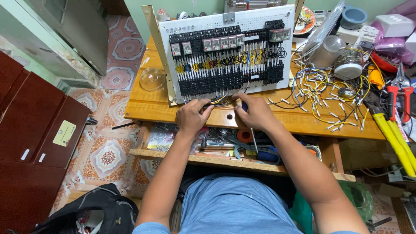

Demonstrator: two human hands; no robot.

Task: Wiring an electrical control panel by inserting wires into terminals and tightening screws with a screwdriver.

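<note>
— Head view: what is sitting at the centre of the frame?

— A white perforated panel [260,19] is leaning upright on the wooden worktop [147,106], filling the upper middle. Rows of black terminal blocks [229,80] and clear relays [216,43] are covering it, with yellow, black and blue wires looping between them.

— And where are the hands working?

— Both are resting at the panel's lower edge. The left hand [193,116], at centre left, is curling its fingers [203,104] around a bundle of dark wires [223,102] that is hanging out beneath the lowest blocks. The right hand [256,112], just beside it, is closing its fingers over a blue-handled screwdriver [244,105]; only the top of the handle is showing, so the tip cannot be told.

— What is lying around them?

— Loose white, blue and yellow wires [320,95] are spreading across the right of the worktop. Red-handled cutters [398,97] and yellow-handled pliers [396,138] are lying at the far right edge. A clear dome-shaped cover [152,79] is sitting left of the panel. A black bag [95,210] is resting on the tiled floor [106,154] at the lower left.
</note>
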